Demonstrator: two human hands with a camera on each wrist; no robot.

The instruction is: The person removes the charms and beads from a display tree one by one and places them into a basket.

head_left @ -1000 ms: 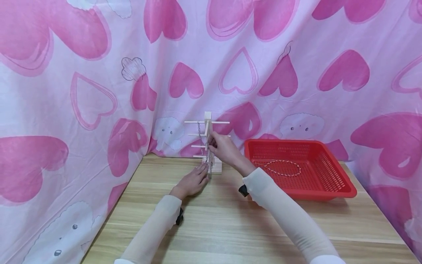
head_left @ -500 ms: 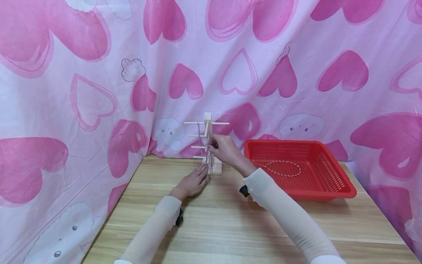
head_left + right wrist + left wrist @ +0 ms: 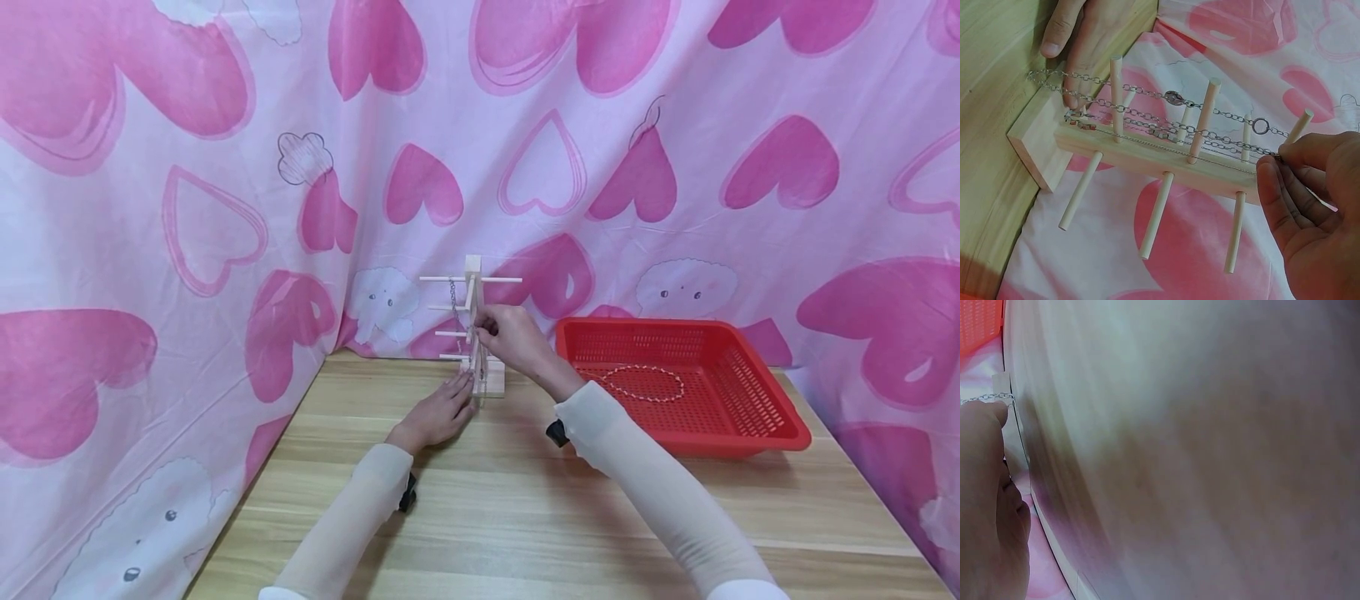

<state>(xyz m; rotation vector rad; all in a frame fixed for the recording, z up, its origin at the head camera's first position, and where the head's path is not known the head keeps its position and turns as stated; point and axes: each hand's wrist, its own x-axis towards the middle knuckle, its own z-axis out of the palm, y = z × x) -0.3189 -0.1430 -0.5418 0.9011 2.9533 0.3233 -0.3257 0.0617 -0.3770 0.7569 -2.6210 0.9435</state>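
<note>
A pale wooden peg stand with rows of thin dowels rises at the back of the table. My right hand pinches a silver chain necklace between thumb and fingertips beside the upper front pegs. In the right wrist view, the chain runs along the pegs down toward the stand's base. Other thin chains lie along the post, and a chain hangs from the left pegs in the head view. My left hand reaches the foot of the stand, its fingers extended by the base and the chain's lower end.
To the right of the stand sits a red perforated plastic basket holding a beaded necklace. A pink heart-patterned cloth closes off the back and sides of the wood-grain table.
The lower end of the chain has shifted slightly right and up near the stand's base. My right hand has barely moved, still pinching the chain; the left hand has stayed in place.
</note>
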